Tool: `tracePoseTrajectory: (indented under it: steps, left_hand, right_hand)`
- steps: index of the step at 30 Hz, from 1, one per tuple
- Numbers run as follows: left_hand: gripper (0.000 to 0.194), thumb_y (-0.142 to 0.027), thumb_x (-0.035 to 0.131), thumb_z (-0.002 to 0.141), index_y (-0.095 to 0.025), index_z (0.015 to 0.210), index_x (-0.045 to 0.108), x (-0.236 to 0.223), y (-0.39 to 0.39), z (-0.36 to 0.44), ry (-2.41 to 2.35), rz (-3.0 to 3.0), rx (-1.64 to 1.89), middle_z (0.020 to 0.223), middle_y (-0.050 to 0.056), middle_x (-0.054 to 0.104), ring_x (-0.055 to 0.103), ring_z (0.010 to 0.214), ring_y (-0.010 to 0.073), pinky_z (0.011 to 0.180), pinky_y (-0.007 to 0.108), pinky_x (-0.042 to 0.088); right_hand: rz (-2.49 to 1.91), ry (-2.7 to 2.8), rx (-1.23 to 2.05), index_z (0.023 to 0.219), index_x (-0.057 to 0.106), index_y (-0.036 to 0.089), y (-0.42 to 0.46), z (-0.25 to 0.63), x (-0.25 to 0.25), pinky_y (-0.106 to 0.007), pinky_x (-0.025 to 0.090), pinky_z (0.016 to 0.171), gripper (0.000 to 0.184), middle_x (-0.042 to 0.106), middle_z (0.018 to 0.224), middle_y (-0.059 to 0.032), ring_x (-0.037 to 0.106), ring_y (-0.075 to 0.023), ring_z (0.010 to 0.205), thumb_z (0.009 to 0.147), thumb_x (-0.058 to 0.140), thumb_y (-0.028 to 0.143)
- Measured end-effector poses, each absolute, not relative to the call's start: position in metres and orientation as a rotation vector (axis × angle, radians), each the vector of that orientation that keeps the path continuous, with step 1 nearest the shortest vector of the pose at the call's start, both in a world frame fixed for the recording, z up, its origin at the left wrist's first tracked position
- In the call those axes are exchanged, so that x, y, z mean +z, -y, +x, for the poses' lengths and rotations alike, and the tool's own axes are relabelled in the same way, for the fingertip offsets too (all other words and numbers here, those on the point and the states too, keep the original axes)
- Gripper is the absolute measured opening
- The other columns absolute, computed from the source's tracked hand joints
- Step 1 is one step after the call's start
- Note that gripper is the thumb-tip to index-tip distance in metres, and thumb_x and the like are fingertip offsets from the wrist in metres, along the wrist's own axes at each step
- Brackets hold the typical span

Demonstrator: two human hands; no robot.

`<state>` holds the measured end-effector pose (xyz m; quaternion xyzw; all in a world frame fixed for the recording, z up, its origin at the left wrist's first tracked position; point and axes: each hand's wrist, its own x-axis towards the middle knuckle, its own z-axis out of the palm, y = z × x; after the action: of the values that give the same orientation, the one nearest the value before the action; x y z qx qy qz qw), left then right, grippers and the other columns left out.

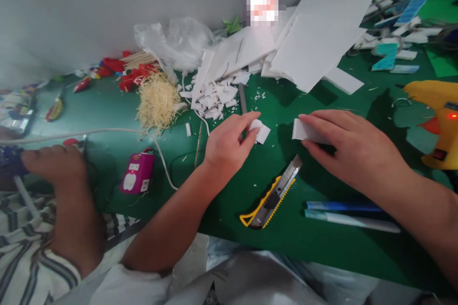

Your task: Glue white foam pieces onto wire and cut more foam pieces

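Note:
My left hand (229, 143) pinches a small white foam piece (260, 131) between thumb and fingers, just above the green table (286, 228). My right hand (352, 147) grips a larger white foam block (304, 131) a short way to the right. The two pieces are apart. A yellow and black utility knife (272, 195) lies on the table below and between my hands.
White foam sheets (311, 43) and scraps (214, 97) pile up at the back. A yellow glue gun (442, 119) sits far right. A blue strip (343, 206) lies front right. Another person's arm (67, 200) in a striped sleeve rests at left beside a pink device (138, 176) and straw pile (157, 102).

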<state>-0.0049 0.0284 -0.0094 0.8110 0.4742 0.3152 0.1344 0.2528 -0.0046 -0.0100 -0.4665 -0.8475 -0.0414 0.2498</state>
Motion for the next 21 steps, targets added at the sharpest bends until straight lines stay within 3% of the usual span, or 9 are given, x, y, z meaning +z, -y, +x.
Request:
tracePoseTrajectory:
  steps: [5,8,11,13,17,19,21]
  left_hand:
    - [0.023,-0.026,0.061,0.100,-0.015,0.118,0.072,0.002,-0.025,-0.004,-1.446,2.458,0.871,0.114,0.007,0.069,0.056,0.063,0.0066,0.065,0.021,0.050]
    - [0.016,-0.029,0.061,0.101,-0.016,0.097,0.070,0.022,-0.002,0.001,-1.398,2.570,0.807,0.091,0.002,0.070,0.061,0.066,0.0104,0.064,0.024,0.048]
    - [0.041,-0.058,0.072,0.091,-0.018,0.086,0.066,0.039,0.026,0.013,-1.416,2.565,0.323,0.074,-0.001,0.066,0.064,0.058,0.0155,0.053,0.027,0.042]
    - [0.047,-0.064,0.080,0.081,-0.019,0.089,0.066,0.047,0.038,0.021,-1.417,2.465,-0.145,0.076,0.000,0.068,0.071,0.064,0.0222,0.051,0.029,0.042]
    - [0.031,-0.047,0.075,0.089,-0.021,0.102,0.064,0.052,0.043,0.032,-1.363,2.286,-0.632,0.091,0.004,0.074,0.078,0.078,0.0289,0.055,0.033,0.047]
    - [0.016,-0.034,0.064,0.094,-0.022,0.106,0.063,0.052,0.042,0.031,-1.345,2.271,-0.664,0.093,0.002,0.076,0.079,0.079,0.0290,0.055,0.034,0.048]
    - [0.014,-0.024,0.057,0.093,-0.023,0.106,0.062,0.051,0.041,0.026,-1.380,2.298,-0.593,0.089,0.000,0.076,0.078,0.073,0.0278,0.052,0.034,0.047]
  right_hand:
    - [-1.354,2.308,-0.087,0.124,0.071,0.017,0.002,0.258,-0.016,-0.041,0.061,0.086,0.031,0.076,0.118,-0.0128,0.074,-0.0272,0.103,0.098,0.057,0.027]
    - [-1.363,2.338,-0.054,0.123,0.072,0.018,0.001,0.260,-0.019,-0.042,0.061,0.087,0.031,0.076,0.118,-0.0122,0.074,-0.0276,0.104,0.099,0.056,0.029]
    - [-1.395,2.341,-0.061,0.123,0.072,0.015,0.001,0.260,-0.019,-0.044,0.060,0.089,0.034,0.075,0.119,-0.0148,0.073,-0.0291,0.105,0.099,0.054,0.030]
    - [-1.456,2.321,-0.069,0.125,0.071,0.014,0.003,0.258,-0.018,-0.046,0.060,0.091,0.036,0.074,0.120,-0.0156,0.072,-0.0302,0.106,0.099,0.054,0.032]
    - [-1.646,2.265,-0.113,0.130,0.069,0.011,0.009,0.253,-0.012,-0.050,0.057,0.091,0.042,0.073,0.123,-0.0186,0.070,-0.0345,0.108,0.099,0.052,0.035]
    - [-1.708,2.276,-0.134,0.129,0.069,0.011,0.012,0.251,-0.007,-0.049,0.055,0.085,0.044,0.072,0.121,-0.0197,0.069,-0.0355,0.104,0.098,0.052,0.037]
    - [-1.742,2.304,-0.150,0.128,0.070,0.012,0.014,0.251,-0.003,-0.047,0.053,0.079,0.044,0.072,0.117,-0.0195,0.068,-0.0353,0.099,0.096,0.054,0.038]
